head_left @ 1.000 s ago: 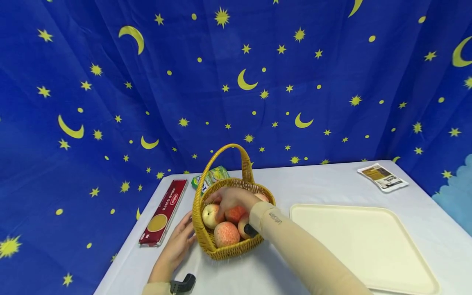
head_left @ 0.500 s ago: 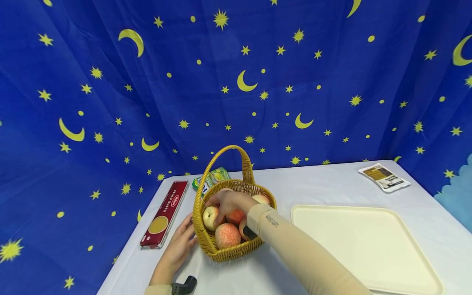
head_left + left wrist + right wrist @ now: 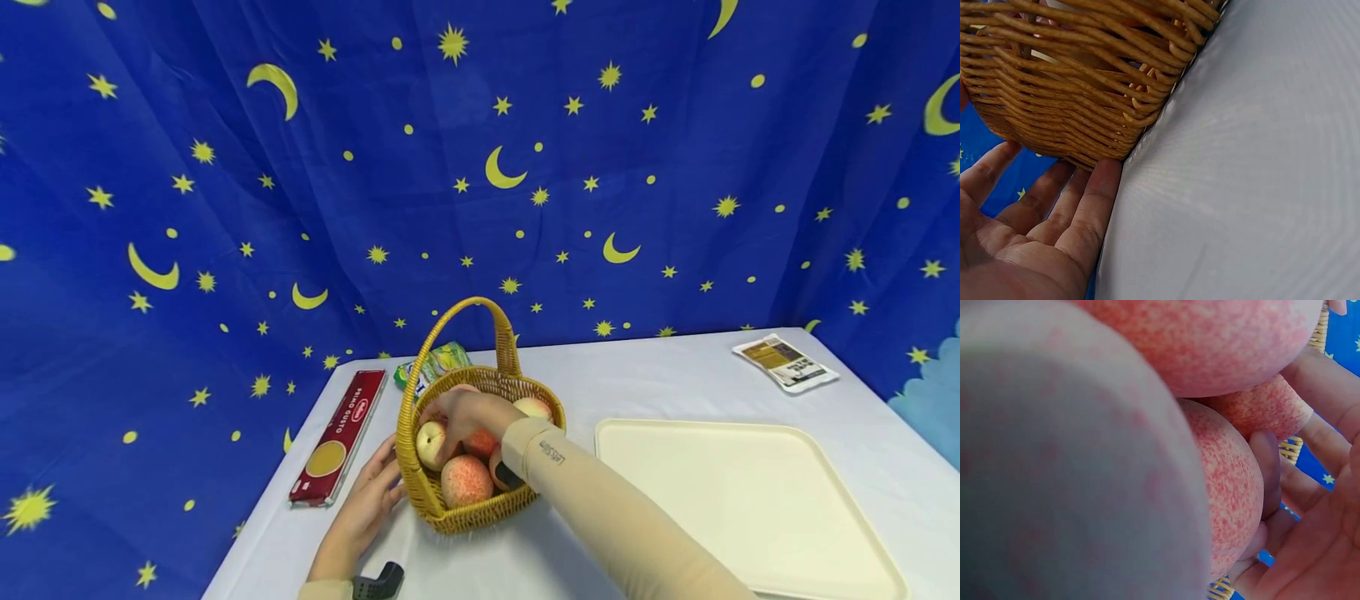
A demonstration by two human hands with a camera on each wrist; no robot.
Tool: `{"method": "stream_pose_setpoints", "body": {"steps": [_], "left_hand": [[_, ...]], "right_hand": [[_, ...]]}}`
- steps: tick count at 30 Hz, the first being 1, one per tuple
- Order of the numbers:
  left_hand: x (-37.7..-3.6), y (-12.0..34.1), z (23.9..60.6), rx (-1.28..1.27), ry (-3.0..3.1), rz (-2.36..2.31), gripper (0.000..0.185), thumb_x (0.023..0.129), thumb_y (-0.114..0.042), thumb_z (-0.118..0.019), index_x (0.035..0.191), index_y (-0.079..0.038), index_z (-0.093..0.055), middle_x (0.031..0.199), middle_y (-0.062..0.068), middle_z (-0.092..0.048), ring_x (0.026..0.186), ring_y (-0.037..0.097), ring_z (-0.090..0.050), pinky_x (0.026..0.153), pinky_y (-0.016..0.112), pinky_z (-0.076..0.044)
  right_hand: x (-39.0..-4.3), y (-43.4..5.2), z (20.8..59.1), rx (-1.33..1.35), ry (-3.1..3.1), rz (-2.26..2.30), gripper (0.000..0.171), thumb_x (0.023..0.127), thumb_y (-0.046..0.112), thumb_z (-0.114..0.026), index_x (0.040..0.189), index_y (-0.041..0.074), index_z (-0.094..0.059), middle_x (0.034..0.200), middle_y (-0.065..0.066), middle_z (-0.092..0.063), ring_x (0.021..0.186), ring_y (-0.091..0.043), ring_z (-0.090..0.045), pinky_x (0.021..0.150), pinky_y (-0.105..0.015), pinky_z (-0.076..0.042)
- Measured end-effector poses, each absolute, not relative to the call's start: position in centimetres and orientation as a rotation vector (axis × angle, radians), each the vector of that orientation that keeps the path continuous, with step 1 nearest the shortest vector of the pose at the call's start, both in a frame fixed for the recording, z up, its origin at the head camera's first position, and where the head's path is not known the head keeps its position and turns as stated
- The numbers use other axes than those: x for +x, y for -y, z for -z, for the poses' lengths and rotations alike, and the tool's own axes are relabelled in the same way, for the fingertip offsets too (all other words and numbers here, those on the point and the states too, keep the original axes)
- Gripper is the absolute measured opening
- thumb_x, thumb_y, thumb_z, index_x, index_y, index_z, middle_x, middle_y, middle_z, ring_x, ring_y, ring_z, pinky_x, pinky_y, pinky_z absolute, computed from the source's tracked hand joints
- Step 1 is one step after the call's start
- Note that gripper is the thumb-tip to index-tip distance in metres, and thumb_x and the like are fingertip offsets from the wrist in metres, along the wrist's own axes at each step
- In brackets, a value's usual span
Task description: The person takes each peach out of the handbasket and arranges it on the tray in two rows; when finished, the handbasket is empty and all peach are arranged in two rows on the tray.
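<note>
A yellow wicker basket (image 3: 480, 515) with a tall arched handle holds several red-and-cream peaches (image 3: 467, 481). My right hand (image 3: 467, 414) reaches down into it from the right, fingers curled about a pale peach (image 3: 430, 442) at the left side, partly hidden by the thumb. In the right wrist view, fingers bend behind a speckled peach (image 3: 1235, 487), while another peach (image 3: 1072, 481) blurs close to the camera. My left hand (image 3: 369, 502) lies against the basket's left outer side. Its extended fingertips touch the lower weave (image 3: 1079, 112) in the left wrist view, palm up.
A long red package (image 3: 339, 437) lies left of the basket, and a green packet (image 3: 444, 360) is behind it. To the right sits a cream tray (image 3: 735, 500). A white-and-brown pouch (image 3: 785, 363) rests at the far right. A blue star-patterned curtain (image 3: 480, 208) backs the white-covered table.
My right hand has settled slightly deeper among the peaches, its wrist shifting a little left. My left hand stays at the basket's side. The head view has shifted slightly.
</note>
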State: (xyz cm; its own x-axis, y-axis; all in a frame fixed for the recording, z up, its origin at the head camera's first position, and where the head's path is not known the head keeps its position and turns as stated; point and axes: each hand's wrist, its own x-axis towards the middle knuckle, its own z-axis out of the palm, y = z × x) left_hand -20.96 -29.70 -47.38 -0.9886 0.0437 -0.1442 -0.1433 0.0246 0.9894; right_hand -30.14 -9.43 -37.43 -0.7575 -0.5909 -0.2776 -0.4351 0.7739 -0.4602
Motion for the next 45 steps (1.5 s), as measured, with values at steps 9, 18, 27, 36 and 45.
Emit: {"method": "stream_pose_setpoints", "body": {"steps": [9,18,27,36,45], "left_hand": [[-21.0,29.7,47.5,-0.093,-2.126,-2.122,0.066,0.107,-0.029,-0.060,0.167,-0.014,-0.036,0.172,0.018,-0.036,0.148,0.026,-0.048,0.106,0.034,-0.052],[-21.0,29.8,47.4,-0.085,-2.127,-2.134,0.067,0.107,-0.030,-0.060,0.168,-0.015,-0.035,0.173,0.017,-0.035,0.147,0.022,-0.048,0.106,0.033,-0.053],[-20.7,29.7,47.3,-0.091,-2.133,-2.141,0.066,0.107,-0.027,-0.059,0.167,-0.012,-0.036,0.170,0.019,-0.039,0.143,0.023,-0.053,0.105,0.035,-0.054],[-20.8,29.5,47.3,-0.091,-2.149,-2.126,0.066,0.107,-0.029,-0.060,0.167,-0.012,-0.036,0.171,0.019,-0.037,0.151,0.032,-0.046,0.109,0.038,-0.053],[-20.8,29.6,47.3,-0.086,-2.152,-2.123,0.068,0.109,-0.030,-0.059,0.168,-0.012,-0.033,0.172,0.020,-0.035,0.151,0.029,-0.045,0.107,0.036,-0.053]], "right_hand": [[-30.1,8.1,37.2,-0.756,-2.452,0.804,0.054,0.081,0.027,-0.096,0.130,0.030,-0.073,0.130,0.005,-0.070,0.125,-0.017,-0.062,0.112,-0.044,-0.052],[-30.6,7.0,36.6,-0.828,-2.442,0.876,0.064,0.084,0.030,-0.093,0.143,0.028,-0.067,0.139,-0.002,-0.069,0.127,-0.021,-0.064,0.113,-0.044,-0.051],[-30.8,5.3,35.9,-0.896,-2.465,0.963,0.061,0.086,0.034,-0.092,0.142,0.030,-0.068,0.129,-0.001,-0.071,0.112,-0.017,-0.064,0.101,-0.037,-0.053],[-31.2,2.1,35.1,-1.049,-2.455,1.051,0.063,0.089,0.034,-0.089,0.146,0.022,-0.066,0.142,-0.002,-0.068,0.117,-0.015,-0.064,0.103,-0.036,-0.053],[-31.1,-1.7,34.8,-1.070,-2.420,1.166,0.061,0.091,0.035,-0.087,0.146,0.022,-0.065,0.141,-0.003,-0.069,0.119,-0.021,-0.067,0.104,-0.046,-0.054]]}}
